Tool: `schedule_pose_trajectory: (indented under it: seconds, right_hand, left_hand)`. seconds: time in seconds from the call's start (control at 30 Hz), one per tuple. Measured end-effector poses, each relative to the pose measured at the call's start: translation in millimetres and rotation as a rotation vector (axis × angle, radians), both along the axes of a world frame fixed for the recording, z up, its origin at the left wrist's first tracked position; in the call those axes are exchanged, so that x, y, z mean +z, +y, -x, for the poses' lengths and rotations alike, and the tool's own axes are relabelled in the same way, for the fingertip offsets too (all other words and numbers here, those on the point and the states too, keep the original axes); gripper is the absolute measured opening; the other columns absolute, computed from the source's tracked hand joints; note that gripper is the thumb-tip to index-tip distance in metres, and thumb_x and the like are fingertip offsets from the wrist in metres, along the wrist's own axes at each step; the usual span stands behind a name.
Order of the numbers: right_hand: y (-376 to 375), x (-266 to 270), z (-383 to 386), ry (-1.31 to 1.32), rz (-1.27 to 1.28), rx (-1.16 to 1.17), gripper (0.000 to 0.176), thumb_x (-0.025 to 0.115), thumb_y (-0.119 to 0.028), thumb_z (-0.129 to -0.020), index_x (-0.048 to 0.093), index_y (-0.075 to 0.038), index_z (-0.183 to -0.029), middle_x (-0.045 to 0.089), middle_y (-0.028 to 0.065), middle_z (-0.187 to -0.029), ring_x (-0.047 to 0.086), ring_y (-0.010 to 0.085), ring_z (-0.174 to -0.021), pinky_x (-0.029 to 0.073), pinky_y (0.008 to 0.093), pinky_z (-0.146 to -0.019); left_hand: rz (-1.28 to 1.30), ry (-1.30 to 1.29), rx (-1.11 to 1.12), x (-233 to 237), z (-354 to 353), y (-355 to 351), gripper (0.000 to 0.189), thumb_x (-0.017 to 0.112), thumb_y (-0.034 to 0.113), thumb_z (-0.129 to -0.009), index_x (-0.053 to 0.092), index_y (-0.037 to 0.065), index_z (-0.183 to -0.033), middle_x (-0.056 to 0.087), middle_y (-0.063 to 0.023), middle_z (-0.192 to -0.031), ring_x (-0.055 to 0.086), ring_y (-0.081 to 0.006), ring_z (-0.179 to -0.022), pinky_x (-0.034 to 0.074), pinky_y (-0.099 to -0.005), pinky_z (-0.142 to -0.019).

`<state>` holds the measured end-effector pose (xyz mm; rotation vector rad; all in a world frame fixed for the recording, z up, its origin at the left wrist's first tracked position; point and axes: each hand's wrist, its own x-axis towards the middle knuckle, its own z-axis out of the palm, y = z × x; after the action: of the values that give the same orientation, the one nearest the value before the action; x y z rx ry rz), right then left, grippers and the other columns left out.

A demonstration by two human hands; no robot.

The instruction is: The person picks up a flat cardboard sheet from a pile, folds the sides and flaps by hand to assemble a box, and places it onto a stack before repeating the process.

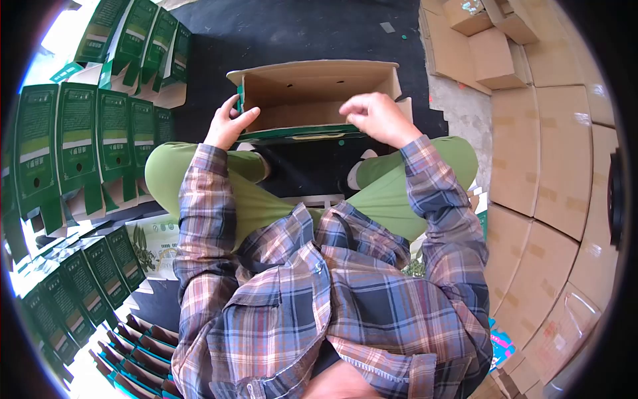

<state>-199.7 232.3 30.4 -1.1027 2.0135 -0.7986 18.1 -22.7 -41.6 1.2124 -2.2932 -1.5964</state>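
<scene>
An open cardboard box point(292, 118), brown inside with a green outer edge, lies in front of my knees with its opening facing me. At its left end is my left hand point(230, 124), thumb and fingers apart beside the corner. My right hand point(380, 118) hovers over the box's right front part, with its fingers curled together and slightly blurred. Whether anything is between those fingers is too small to tell. The box's inside looks bare apart from two small holes in the far wall.
Green printed boxes point(76, 143) stand in rows on the left, with more point(93, 279) at the lower left. Taped brown cartons point(558, 153) are stacked on the right. Open brown cartons point(488, 56) sit at the upper right. Dark matting point(299, 30) covers the floor ahead.
</scene>
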Motion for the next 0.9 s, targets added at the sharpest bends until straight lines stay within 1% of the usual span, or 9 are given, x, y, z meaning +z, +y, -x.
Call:
schedule_pose_trajectory:
  seconds: [0.13,0.23,0.3,0.37,0.43,0.53,0.63,0.8,0.9]
  right_hand:
    - [-4.0,2.0,8.2,-0.167,0.265,-0.178,0.035,0.061,-0.012,-0.087,0.057,-0.005,-0.120,0.062,0.0083,-0.104,0.059,0.0110,-0.087,0.049,0.0255,-0.077]
    - [21.0,9.7,33.3,0.169,0.463,-0.274,0.023,0.056,-0.016,-0.090,0.062,-0.002,-0.109,0.062,0.0051,-0.092,0.058,0.0089,-0.076,0.049,0.0230,-0.071]
    - [46.8,14.4,50.6,0.099,0.470,-0.615,0.019,0.059,-0.018,-0.087,0.064,-0.004,-0.098,0.063,0.0044,-0.079,0.058,0.0094,-0.067,0.047,0.0247,-0.060]
    - [73.4,-11.4,75.0,0.098,0.229,-0.696,0.018,0.056,-0.018,-0.088,0.064,-0.006,-0.099,0.061,0.0020,-0.079,0.056,0.0082,-0.063,0.046,0.0239,-0.056]
    - [73.8,-7.4,66.0,-0.211,-0.057,-0.622,0.024,0.053,-0.021,-0.090,0.060,-0.008,-0.109,0.062,0.0031,-0.090,0.058,0.0098,-0.072,0.050,0.0267,-0.061]
    - [73.0,-31.5,73.8,-0.508,0.122,-0.504,0.032,0.054,-0.027,-0.092,0.056,-0.006,-0.116,0.062,0.0019,-0.098,0.060,0.0105,-0.088,0.051,0.0275,-0.072]
    - [72.5,-40.1,78.9,-0.568,0.111,-0.508,0.031,0.054,-0.026,-0.092,0.057,-0.007,-0.116,0.062,0.0022,-0.099,0.059,0.0099,-0.088,0.050,0.0269,-0.073]
    - [70.3,-16.4,66.5,-0.411,-0.017,-0.531,0.034,0.059,-0.022,-0.087,0.058,-0.004,-0.115,0.062,0.0011,-0.093,0.057,0.0096,-0.080,0.049,0.0269,-0.071]
    - [75.9,-45.7,81.0,-0.213,0.177,-0.451,0.035,0.061,-0.008,-0.078,0.061,-0.003,-0.113,0.061,0.0012,-0.088,0.056,0.0089,-0.076,0.049,0.0251,-0.067]
  left_hand:
    - [-0.012,0.020,-0.022,-6.3,-0.4,-1.4,0.086,0.076,0.045,-0.069,0.043,-0.002,-0.132,0.049,-0.0087,-0.097,0.052,-0.0159,-0.083,0.046,-0.0284,-0.074]
    - [-0.088,-0.021,-0.077,11.6,2.7,2.9,0.090,0.075,0.046,-0.069,0.039,-0.003,-0.134,0.050,-0.0109,-0.102,0.054,-0.0176,-0.088,0.047,-0.0298,-0.078]
    - [-0.155,0.011,-0.076,14.8,2.7,7.8,0.091,0.076,0.044,-0.069,0.037,-0.004,-0.135,0.050,-0.0156,-0.111,0.054,-0.0214,-0.097,0.047,-0.0322,-0.083]
    - [-0.060,-0.030,-0.096,-4.3,-0.1,-5.0,0.092,0.077,0.042,-0.069,0.036,-0.005,-0.135,0.047,-0.0196,-0.117,0.053,-0.0253,-0.105,0.047,-0.0346,-0.086]
    - [-0.004,-0.058,-0.174,-6.3,-0.2,-4.1,0.094,0.080,0.042,-0.067,0.036,-0.004,-0.135,0.045,-0.0210,-0.118,0.052,-0.0271,-0.105,0.047,-0.0351,-0.087]
    - [0.028,-0.077,-0.200,-2.4,-0.9,-0.8,0.099,0.081,0.043,-0.065,0.033,-0.005,-0.136,0.045,-0.0215,-0.121,0.053,-0.0259,-0.104,0.047,-0.0349,-0.088]
    - [-0.125,-0.051,-0.200,14.8,0.0,7.7,0.093,0.078,0.036,-0.071,0.029,-0.005,-0.138,0.043,-0.0167,-0.127,0.053,-0.0198,-0.101,0.042,-0.0326,-0.094]
    - [-0.239,-0.081,-0.257,10.2,-4.2,1.2,0.098,0.079,0.038,-0.069,0.026,-0.004,-0.140,0.038,-0.0175,-0.135,0.048,-0.0228,-0.112,0.039,-0.0346,-0.097]
    - [-0.166,-0.108,-0.360,6.5,-7.6,0.8,0.102,0.080,0.042,-0.066,0.026,-0.001,-0.141,0.036,-0.0179,-0.138,0.044,-0.0265,-0.118,0.039,-0.0367,-0.098]
